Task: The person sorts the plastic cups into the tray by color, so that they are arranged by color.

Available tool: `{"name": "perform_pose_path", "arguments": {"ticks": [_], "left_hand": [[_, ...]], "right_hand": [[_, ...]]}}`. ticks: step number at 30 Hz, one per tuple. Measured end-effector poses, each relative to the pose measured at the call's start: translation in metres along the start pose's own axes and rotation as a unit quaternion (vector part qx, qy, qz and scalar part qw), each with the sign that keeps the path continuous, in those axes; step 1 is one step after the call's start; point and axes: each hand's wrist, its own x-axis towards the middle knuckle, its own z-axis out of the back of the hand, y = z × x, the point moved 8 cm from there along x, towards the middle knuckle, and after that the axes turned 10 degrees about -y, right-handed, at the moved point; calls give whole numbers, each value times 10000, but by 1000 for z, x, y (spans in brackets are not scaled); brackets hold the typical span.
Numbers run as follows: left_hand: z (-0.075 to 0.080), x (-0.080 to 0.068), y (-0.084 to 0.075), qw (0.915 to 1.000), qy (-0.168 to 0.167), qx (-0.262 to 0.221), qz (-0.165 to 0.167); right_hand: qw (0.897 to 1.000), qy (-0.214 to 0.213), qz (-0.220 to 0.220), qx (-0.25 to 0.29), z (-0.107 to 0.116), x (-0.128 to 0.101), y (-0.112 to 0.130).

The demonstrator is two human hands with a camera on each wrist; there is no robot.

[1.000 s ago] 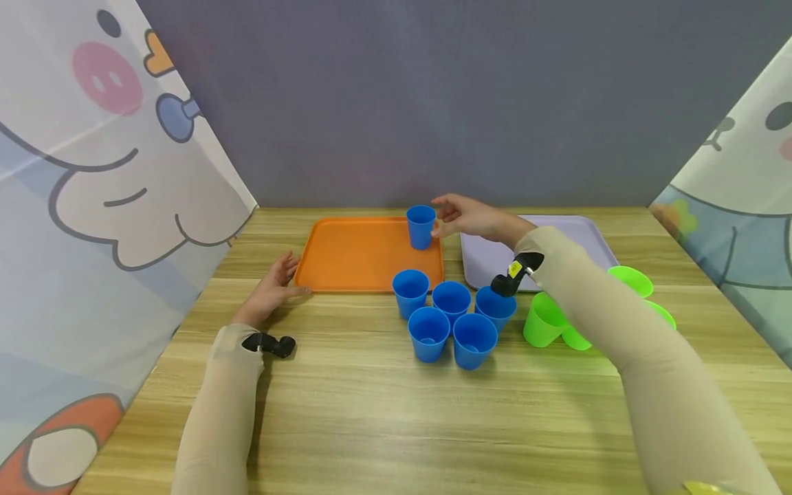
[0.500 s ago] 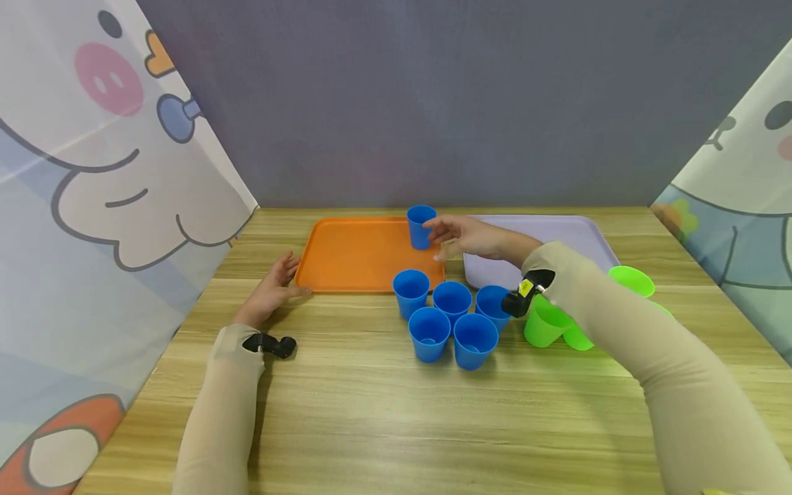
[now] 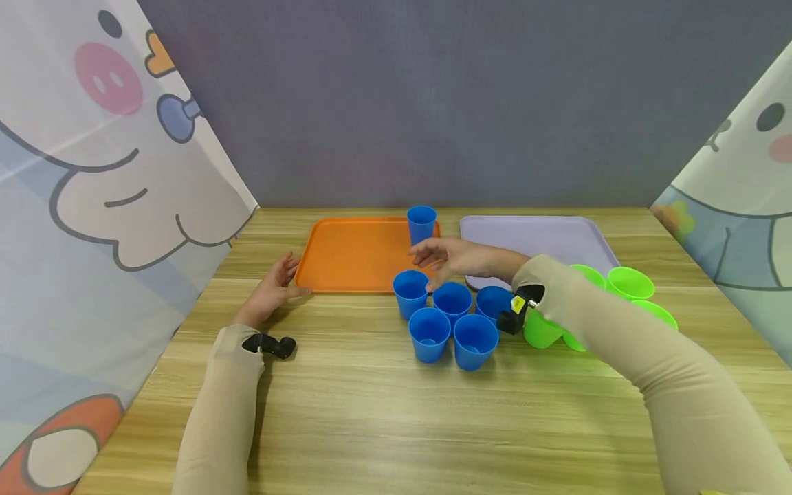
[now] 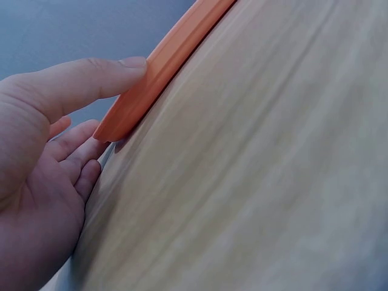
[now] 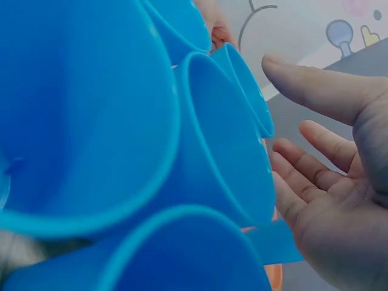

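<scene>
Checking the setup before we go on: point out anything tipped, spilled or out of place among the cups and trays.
One bright green plastic cup lies on its side on the wooden table, partly hidden behind the right forearm. The blue plastic cups stand upright, one on the orange plastic tray. Nothing looks spilled.

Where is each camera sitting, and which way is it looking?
Head: worn on the head, looking forward and down at the table; both arms and hands show.
Left wrist: low by the left hand, whose thumb touches the orange tray at its rim.
Right wrist: beside the open right hand, facing the blue cups up close.
Shared: head and left wrist both show the tray; head and right wrist both show the cups.
</scene>
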Motion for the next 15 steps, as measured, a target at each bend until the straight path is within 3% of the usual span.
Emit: {"name": "perform_pose_path", "arguments": {"ticks": [15], "left_hand": [[-3, -4, -4, 10000, 2, -42, -9]], "right_hand": [[9995, 171, -115, -221, -14, 6, -2]]}}
